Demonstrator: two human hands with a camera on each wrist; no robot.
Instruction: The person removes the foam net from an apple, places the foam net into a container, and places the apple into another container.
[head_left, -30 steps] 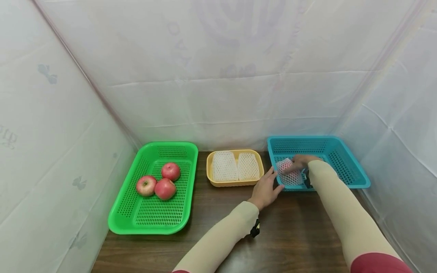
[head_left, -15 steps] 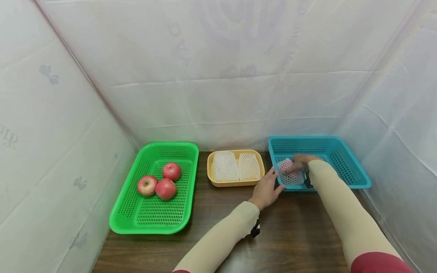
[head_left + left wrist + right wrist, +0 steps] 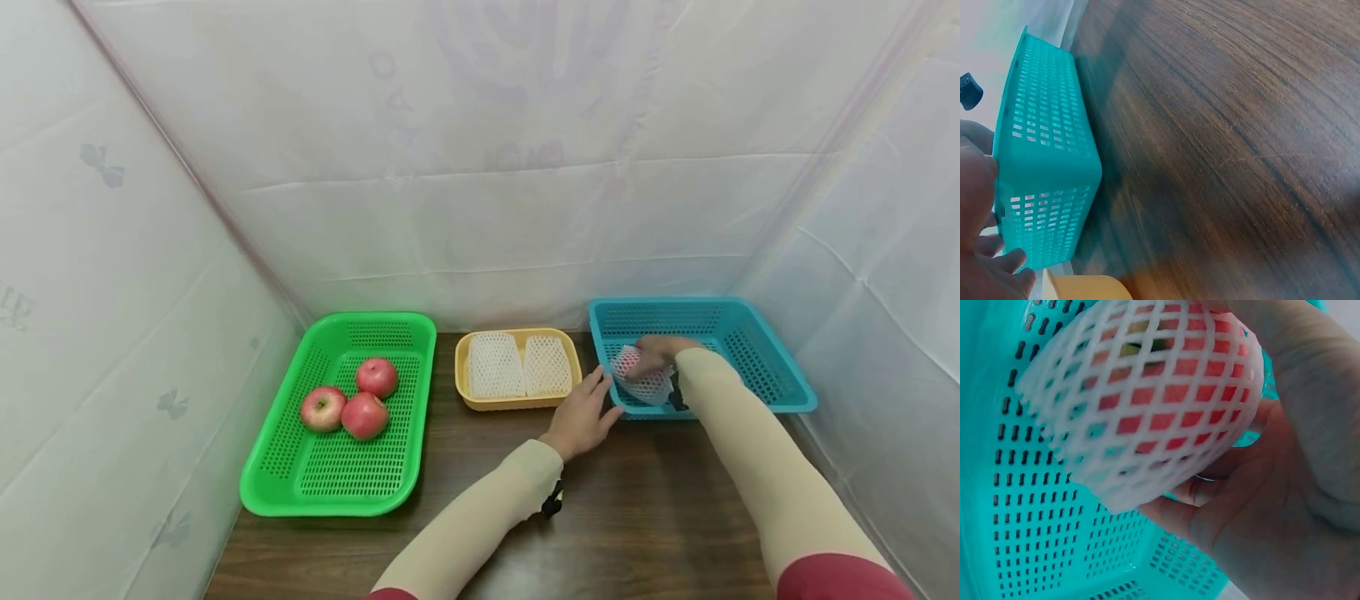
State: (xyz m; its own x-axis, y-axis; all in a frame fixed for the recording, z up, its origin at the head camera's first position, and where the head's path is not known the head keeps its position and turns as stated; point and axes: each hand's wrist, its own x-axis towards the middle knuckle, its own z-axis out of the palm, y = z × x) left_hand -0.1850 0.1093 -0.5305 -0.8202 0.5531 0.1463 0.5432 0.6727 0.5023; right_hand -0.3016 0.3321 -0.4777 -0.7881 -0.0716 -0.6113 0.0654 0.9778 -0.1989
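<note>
In the head view my right hand (image 3: 654,357) reaches into the blue basket (image 3: 776,354) at the right and grips an apple in a white foam net (image 3: 628,360). The right wrist view shows thumb and fingers round the netted apple (image 3: 1169,394); its red skin and stem end show through the mesh, and the net's loose end extends past the fruit. My left hand (image 3: 583,423) touches the basket's near left corner with extended fingers, thumb spread apart. In the left wrist view, the left hand's fingers (image 3: 1007,259) lie against the basket's outer wall (image 3: 1044,169).
A green basket (image 3: 352,504) with three red apples (image 3: 365,415) stands at the left. Between the baskets is a yellow tray (image 3: 517,404) holding flat white foam nets (image 3: 495,365). White sheeting (image 3: 480,225) encloses the brown wooden table (image 3: 630,517) at the back and sides.
The netted apple has turned and shifted slightly in the right hand, inside the blue basket. My left hand stays at the basket corner, its forearm shifted slightly left.
</note>
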